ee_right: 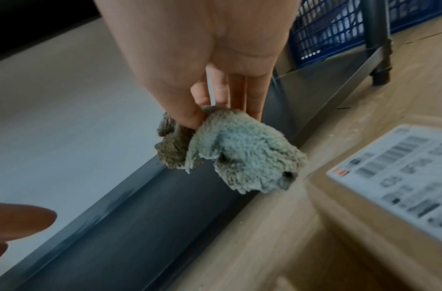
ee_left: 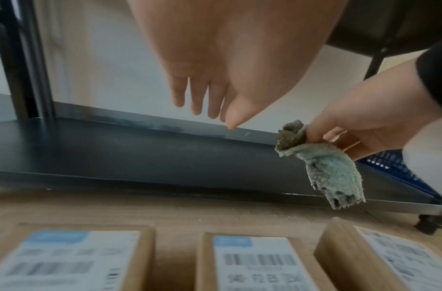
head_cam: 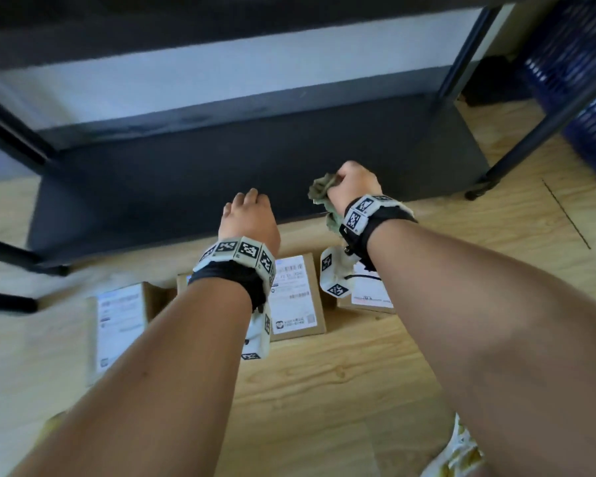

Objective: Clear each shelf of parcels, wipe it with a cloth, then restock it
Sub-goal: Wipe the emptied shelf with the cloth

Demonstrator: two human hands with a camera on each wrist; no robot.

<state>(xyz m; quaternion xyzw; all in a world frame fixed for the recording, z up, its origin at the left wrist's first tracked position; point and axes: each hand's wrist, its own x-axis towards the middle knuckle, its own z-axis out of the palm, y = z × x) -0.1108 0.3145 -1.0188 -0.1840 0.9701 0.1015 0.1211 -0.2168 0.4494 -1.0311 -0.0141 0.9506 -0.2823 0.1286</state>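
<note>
The right hand [head_cam: 355, 187] has its grip pinched on a bunched green cloth [ee_left: 324, 165] over the front edge of the dark bottom shelf [head_cam: 221, 166]. The left hand [head_cam: 248, 215] hangs released, fingers straight. Three parcels [head_cam: 295, 297], seemingly cardboard, lie on the floor [head_cam: 358, 390] just before the shelf.

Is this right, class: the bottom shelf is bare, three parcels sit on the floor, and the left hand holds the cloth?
One slip: the right hand holds the cloth, as the right wrist view shows. The left hand holds nothing.
</note>
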